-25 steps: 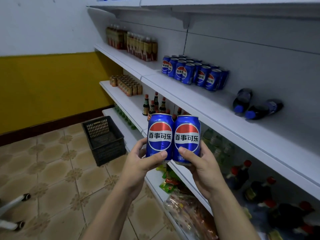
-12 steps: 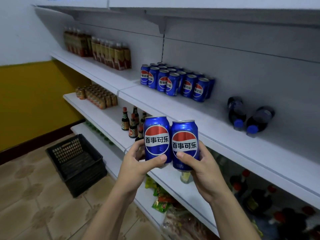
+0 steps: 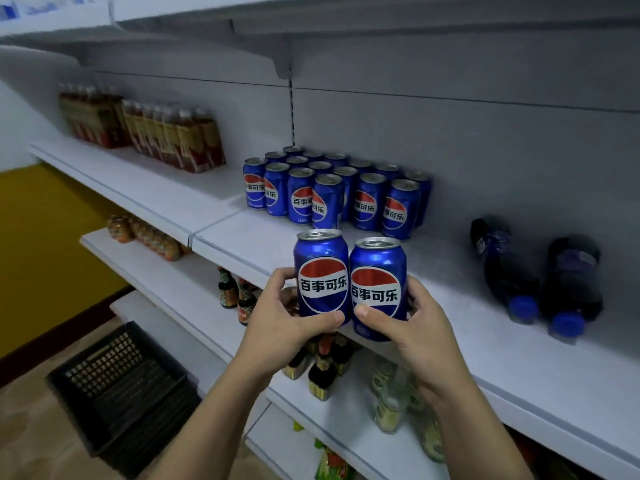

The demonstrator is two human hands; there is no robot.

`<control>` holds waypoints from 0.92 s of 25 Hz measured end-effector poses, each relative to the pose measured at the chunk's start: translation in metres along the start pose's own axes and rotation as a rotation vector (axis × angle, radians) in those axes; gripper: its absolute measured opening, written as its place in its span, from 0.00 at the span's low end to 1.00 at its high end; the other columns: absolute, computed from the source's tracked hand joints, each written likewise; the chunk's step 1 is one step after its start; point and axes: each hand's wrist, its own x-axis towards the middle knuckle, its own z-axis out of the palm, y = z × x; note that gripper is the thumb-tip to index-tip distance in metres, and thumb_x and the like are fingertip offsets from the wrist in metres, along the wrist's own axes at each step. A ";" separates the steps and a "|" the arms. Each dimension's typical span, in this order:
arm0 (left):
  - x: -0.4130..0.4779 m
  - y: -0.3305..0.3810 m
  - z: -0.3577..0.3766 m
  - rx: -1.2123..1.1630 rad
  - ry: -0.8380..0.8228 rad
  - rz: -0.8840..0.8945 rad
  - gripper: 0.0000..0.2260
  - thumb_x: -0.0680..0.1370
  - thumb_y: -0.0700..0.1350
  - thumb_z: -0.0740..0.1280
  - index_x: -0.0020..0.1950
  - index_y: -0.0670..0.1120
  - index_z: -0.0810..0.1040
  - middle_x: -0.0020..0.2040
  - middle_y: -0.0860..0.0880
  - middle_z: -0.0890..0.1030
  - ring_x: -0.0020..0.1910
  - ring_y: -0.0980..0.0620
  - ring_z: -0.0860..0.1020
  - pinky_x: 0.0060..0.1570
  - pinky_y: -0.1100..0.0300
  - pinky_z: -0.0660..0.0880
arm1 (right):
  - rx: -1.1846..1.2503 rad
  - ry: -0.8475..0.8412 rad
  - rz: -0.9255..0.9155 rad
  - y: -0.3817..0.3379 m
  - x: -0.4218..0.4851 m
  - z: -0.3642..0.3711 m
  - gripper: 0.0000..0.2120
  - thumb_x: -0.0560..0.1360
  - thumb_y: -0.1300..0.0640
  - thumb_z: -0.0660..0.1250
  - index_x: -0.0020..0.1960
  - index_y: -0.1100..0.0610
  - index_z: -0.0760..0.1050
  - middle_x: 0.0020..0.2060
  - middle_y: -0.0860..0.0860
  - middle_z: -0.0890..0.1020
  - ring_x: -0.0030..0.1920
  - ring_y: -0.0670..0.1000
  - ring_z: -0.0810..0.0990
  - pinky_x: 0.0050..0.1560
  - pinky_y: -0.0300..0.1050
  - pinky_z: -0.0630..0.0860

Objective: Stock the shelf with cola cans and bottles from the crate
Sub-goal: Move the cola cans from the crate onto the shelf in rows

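1. Nearest the camera, two bare forearms reach up and forward from the bottom of the view toward a white shelving unit.
2. The left hand (image 3: 277,313) is wrapped around a blue cola can (image 3: 321,275), thumb across the front just under the logo and fingers curled behind it. The can stands upright with its label facing the wearer.
3. The right hand (image 3: 412,327) grips a second blue cola can (image 3: 378,287) the same way, thumb on the front, fingers behind. The two cans touch side by side, likely so they can be set down together as a pair.
4. Both cans are held at the front edge of the middle shelf (image 3: 450,306), above bare shelf board. Neither appears to rest on it yet.
5. Down to the left, a black plastic crate (image 3: 117,386) sits on the tiled floor. No cans or bottles show inside it.
6. Further back on the same shelf, a block of matching cola cans (image 3: 332,192) stands in neat rows, labels forward. The open space in front of and beside it seems the natural spot for the held pair.
7. To the right, two dark cola bottles (image 3: 540,275) with blue caps lie on their sides, caps toward the shelf edge, apart from the cans.
8. Farthest left, brown tea bottles (image 3: 166,133) line the adjoining shelf.
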 end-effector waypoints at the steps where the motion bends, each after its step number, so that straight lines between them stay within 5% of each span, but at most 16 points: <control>1: 0.012 0.000 0.000 0.038 -0.012 0.013 0.31 0.62 0.43 0.83 0.60 0.55 0.72 0.52 0.52 0.84 0.46 0.55 0.84 0.44 0.57 0.81 | -0.027 0.021 -0.004 0.002 0.009 0.000 0.25 0.66 0.61 0.79 0.59 0.47 0.76 0.47 0.39 0.85 0.46 0.39 0.83 0.40 0.35 0.79; 5: 0.066 -0.005 0.003 0.173 -0.090 0.063 0.32 0.61 0.45 0.83 0.57 0.59 0.70 0.49 0.56 0.83 0.46 0.62 0.82 0.48 0.60 0.79 | -0.154 0.125 -0.005 0.008 0.044 0.005 0.30 0.63 0.62 0.81 0.59 0.47 0.73 0.48 0.42 0.84 0.45 0.37 0.82 0.37 0.30 0.78; 10: 0.129 -0.014 0.003 0.305 -0.206 0.140 0.32 0.60 0.48 0.83 0.56 0.59 0.69 0.49 0.61 0.81 0.46 0.69 0.78 0.48 0.65 0.76 | -0.204 0.286 0.037 0.016 0.081 0.017 0.32 0.61 0.65 0.81 0.58 0.46 0.72 0.51 0.44 0.83 0.50 0.44 0.83 0.40 0.37 0.81; 14: 0.173 -0.014 0.005 0.455 -0.245 0.229 0.34 0.57 0.54 0.82 0.57 0.57 0.69 0.55 0.57 0.79 0.52 0.57 0.79 0.53 0.53 0.79 | -0.207 0.387 0.046 0.022 0.108 0.028 0.32 0.62 0.69 0.80 0.55 0.43 0.72 0.50 0.45 0.84 0.49 0.47 0.84 0.43 0.46 0.83; 17: 0.198 -0.003 0.006 0.709 -0.272 0.292 0.33 0.60 0.57 0.80 0.60 0.52 0.69 0.56 0.52 0.81 0.54 0.48 0.80 0.50 0.54 0.77 | -0.228 0.429 0.079 0.026 0.128 0.031 0.32 0.62 0.71 0.79 0.55 0.43 0.72 0.52 0.49 0.83 0.50 0.52 0.84 0.45 0.51 0.84; 20: 0.214 0.010 0.007 1.012 -0.263 0.380 0.30 0.65 0.61 0.76 0.59 0.47 0.72 0.55 0.49 0.82 0.54 0.45 0.80 0.43 0.59 0.69 | -0.414 0.497 0.059 0.019 0.143 0.032 0.31 0.60 0.65 0.81 0.57 0.49 0.72 0.51 0.47 0.81 0.47 0.44 0.81 0.37 0.31 0.78; 23: 0.228 0.014 0.011 1.133 -0.277 0.453 0.27 0.69 0.63 0.72 0.58 0.46 0.75 0.55 0.49 0.81 0.54 0.48 0.80 0.42 0.60 0.67 | -0.538 0.549 0.055 0.016 0.155 0.032 0.32 0.60 0.62 0.82 0.58 0.51 0.71 0.48 0.41 0.80 0.45 0.36 0.79 0.35 0.23 0.72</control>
